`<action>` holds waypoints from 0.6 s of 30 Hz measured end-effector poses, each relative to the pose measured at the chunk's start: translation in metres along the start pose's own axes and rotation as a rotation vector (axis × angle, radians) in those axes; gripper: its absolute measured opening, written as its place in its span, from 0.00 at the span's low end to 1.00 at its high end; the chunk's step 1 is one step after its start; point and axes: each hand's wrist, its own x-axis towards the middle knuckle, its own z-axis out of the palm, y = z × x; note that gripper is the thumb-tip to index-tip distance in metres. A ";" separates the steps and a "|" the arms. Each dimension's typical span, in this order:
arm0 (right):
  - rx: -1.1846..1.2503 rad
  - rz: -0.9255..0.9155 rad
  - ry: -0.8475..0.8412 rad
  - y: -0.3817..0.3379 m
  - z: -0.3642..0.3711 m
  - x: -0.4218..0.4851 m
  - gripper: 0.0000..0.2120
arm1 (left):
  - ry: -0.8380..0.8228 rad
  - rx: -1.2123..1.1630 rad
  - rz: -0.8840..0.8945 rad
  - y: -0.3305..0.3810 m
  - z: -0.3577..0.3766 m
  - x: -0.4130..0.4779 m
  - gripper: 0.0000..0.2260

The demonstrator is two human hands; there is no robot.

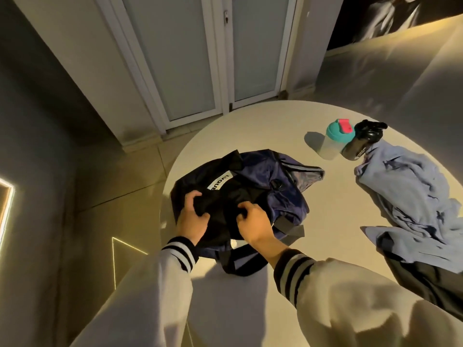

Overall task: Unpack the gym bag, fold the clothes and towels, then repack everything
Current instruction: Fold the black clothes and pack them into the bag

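Observation:
A navy gym bag [265, 181] lies on the left part of a round white table [263, 121]. A black garment [220, 209] with a white label lies on top of the bag's near end. My left hand [194, 215] grips the garment's left side with curled fingers. My right hand [253, 220] grips its right side. A crumpled light blue cloth [411, 196] lies spread at the table's right. A dark garment [426, 279] hangs over the near right edge.
A clear shaker with a teal lid [337, 141] stands at the table's back right, and a black bottle [360, 141] leans beside it against the blue cloth. White doors [200, 58] stand behind the table. Tiled floor lies to the left.

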 end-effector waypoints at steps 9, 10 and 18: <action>0.048 -0.200 0.004 0.011 0.024 0.027 0.20 | -0.286 0.072 -0.058 -0.008 0.034 0.049 0.35; -0.030 -0.201 -0.049 0.012 0.028 0.030 0.22 | -0.219 0.171 -0.036 -0.011 0.033 0.050 0.34; -0.375 -0.015 -0.248 0.003 0.039 0.051 0.30 | 0.069 0.651 0.133 -0.052 0.031 0.043 0.16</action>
